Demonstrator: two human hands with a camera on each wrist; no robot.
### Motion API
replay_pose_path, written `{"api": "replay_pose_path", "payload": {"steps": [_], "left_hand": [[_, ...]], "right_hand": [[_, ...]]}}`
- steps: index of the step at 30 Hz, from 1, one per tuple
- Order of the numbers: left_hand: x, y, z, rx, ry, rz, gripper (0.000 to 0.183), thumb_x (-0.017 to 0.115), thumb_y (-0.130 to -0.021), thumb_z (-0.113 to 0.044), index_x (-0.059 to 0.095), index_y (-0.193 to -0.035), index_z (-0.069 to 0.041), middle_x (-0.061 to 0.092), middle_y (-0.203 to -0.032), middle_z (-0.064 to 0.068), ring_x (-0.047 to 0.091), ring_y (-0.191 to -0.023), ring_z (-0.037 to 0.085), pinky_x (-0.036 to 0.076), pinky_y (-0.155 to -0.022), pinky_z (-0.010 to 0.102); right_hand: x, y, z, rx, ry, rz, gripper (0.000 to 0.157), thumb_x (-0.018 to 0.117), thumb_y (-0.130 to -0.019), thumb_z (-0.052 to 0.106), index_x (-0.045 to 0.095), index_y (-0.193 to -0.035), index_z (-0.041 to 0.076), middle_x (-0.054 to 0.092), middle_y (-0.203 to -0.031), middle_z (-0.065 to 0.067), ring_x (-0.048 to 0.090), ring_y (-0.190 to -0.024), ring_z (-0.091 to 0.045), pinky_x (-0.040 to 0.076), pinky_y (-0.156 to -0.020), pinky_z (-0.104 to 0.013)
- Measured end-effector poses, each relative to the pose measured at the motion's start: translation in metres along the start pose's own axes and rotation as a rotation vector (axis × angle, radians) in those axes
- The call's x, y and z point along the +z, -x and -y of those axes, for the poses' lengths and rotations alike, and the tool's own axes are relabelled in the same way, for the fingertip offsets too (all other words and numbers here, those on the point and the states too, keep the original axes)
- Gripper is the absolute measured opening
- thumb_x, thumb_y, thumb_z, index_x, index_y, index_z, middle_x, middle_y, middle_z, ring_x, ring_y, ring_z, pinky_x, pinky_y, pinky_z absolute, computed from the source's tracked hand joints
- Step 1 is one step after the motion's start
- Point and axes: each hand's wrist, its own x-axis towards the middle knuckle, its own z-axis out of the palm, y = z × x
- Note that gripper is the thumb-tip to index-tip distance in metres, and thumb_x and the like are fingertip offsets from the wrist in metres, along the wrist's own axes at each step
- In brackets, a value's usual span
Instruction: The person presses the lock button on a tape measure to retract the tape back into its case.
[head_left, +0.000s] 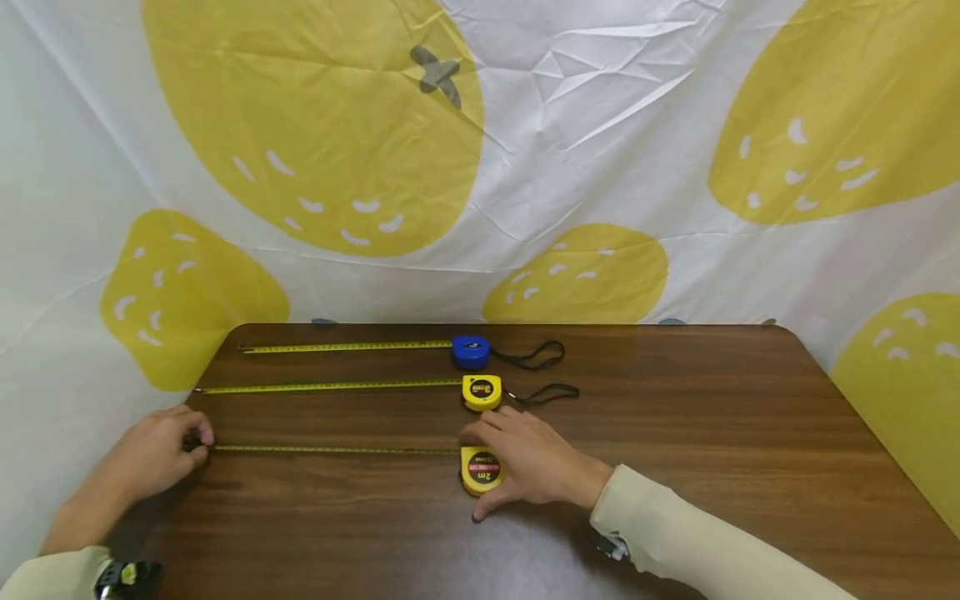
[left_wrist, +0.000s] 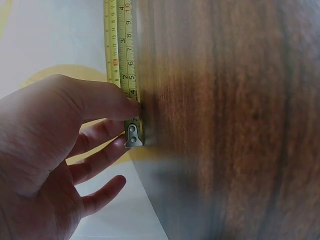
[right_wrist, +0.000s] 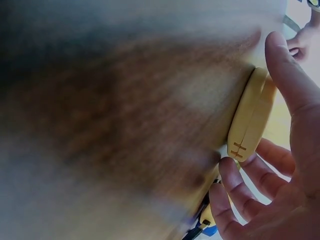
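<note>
Between thumb and index finger, my left hand [head_left: 161, 454] pinches the end of a yellow tape blade [left_wrist: 128, 55], just behind its metal hook [left_wrist: 133, 137]. The blade runs across to a yellow 2m tape measure [head_left: 478, 472] lying on the wooden table. My right hand [head_left: 538, 460] is around that case, with its fingers at the far side and the thumb extended past the near side. In the right wrist view, the thumb stands a little off the yellow case [right_wrist: 248, 115], while fingertips are right at its other end.
Behind lies a yellow 3m tape measure [head_left: 482, 392], its blade drawn out leftward and a black wrist strap [head_left: 551, 392] to its right. Farther back is a blue tape measure [head_left: 470, 352], laid out alike. A lemon-print cloth [head_left: 570, 150] hangs behind the table [head_left: 712, 433].
</note>
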Motion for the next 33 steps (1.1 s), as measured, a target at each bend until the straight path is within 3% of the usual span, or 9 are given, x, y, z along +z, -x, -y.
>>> {"api": "replay_pose_path", "payload": {"steps": [18, 33], "left_hand": [[-0.0011, 0.0003, -0.0004, -0.054, 0.009, 0.043, 0.025, 0.083, -0.08, -0.001, 0.062, -0.082, -0.014, 0.062, -0.085, -0.002, 0.063, -0.079, 0.024, 0.052, -0.072, 0.052], [0.0014, 0.0036, 0.002, -0.022, 0.015, -0.006, 0.03, 0.087, -0.079, 0.0, 0.064, -0.081, -0.019, 0.061, -0.083, -0.007, 0.063, -0.077, 0.019, 0.052, -0.069, 0.047]], "right_hand": [[-0.0009, 0.0, -0.0008, 0.008, -0.004, 0.006, 0.081, 0.096, -0.077, 0.062, 0.068, -0.137, 0.017, 0.067, -0.123, 0.005, 0.059, -0.105, -0.019, 0.053, -0.086, -0.037], [-0.0036, 0.0037, -0.0037, 0.044, -0.033, 0.012, 0.076, 0.095, -0.081, 0.059, 0.069, -0.138, 0.016, 0.066, -0.123, 0.004, 0.06, -0.107, -0.017, 0.056, -0.085, -0.039]]}}
